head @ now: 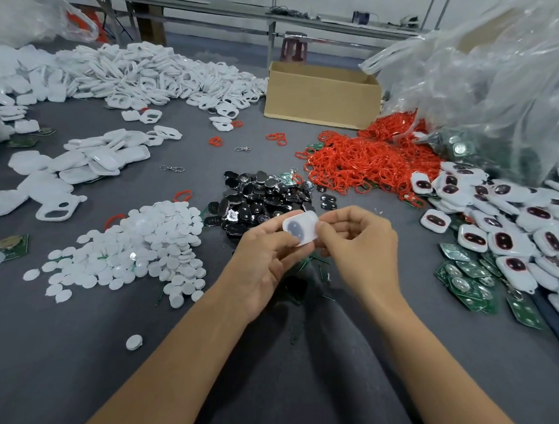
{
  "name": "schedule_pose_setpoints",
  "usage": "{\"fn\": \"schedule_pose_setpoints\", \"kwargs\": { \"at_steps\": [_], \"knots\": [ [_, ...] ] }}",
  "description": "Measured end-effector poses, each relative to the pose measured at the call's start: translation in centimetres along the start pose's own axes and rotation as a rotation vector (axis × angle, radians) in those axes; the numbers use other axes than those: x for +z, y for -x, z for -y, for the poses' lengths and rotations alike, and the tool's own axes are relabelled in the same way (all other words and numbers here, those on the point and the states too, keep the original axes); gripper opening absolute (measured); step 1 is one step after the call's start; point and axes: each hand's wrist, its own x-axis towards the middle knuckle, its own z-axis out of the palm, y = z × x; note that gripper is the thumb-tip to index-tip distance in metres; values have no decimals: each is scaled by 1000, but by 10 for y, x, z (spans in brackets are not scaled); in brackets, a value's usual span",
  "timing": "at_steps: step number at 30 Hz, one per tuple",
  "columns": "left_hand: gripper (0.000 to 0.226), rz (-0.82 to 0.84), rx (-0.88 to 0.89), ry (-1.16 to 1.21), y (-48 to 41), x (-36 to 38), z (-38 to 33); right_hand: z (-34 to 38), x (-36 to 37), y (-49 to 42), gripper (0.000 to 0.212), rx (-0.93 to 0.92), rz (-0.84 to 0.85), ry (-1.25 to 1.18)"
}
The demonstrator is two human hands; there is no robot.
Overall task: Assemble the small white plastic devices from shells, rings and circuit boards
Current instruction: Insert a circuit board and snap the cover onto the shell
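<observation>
Discs (122, 252) left of shell (300, 227) (rings (367, 162) right)

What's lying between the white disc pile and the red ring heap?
The head view shows a pile of glossy black pieces between the white discs and the red rings.

White shell (300, 227) edges beneath fingertips (326, 224)

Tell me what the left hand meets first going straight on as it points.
The left hand holds the white shell; pushed on, it probably meets the right hand, then the black parts pile; depth is unclear.
</observation>
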Motion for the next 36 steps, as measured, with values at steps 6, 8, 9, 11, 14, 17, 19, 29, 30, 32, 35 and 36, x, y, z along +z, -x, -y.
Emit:
{"fn": "schedule_pose_setpoints", "kwargs": {
  "at_steps": [6, 8, 9, 11, 14, 17, 19, 29, 30, 32, 35, 36],
  "knots": [
    [28, -17, 42, -20, 1, 0, 2, -4, 2, 2, 13, -159, -30, 179],
    [27, -27, 62, -43, 1, 1, 3, -5, 2, 1, 13, -172, -25, 198],
    [27, -33, 68, -52, 1, 1, 3, -6, 2, 1, 13, -179, -22, 204],
    [26, -45, 73, -61, 1, 1, 4, -7, 2, 1, 10, -191, -17, 214],
    [27, -62, 73, -67, 1, 0, 3, -8, 2, 1, 11, -174, -10, 184],
    [27, -62, 81, -87, 1, 0, 3, -10, 1, -1, 8, -106, 26, 68],
    [27, -56, 88, -130, 1, 0, 4, -11, 0, -2, 5, -77, 65, 36],
    [30, -87, 92, -153, 3, 2, 5, -21, -15, -20, 4, -124, 14, 122],
    [31, -90, 87, -139, 3, 1, 5, -23, -22, -27, 8, -127, -30, 169],
    [28, -89, 74, -116, 3, 1, 4, -31, -39, -44, 14, -130, -82, 303],
    [25, -76, 48, -110, 3, -1, 4, -47, -67, -67, 25, -128, -100, 626],
    [24, -64, 47, -116, 3, 0, 3, -51, -76, -76, 31, -138, -96, 740]
  ]
}}
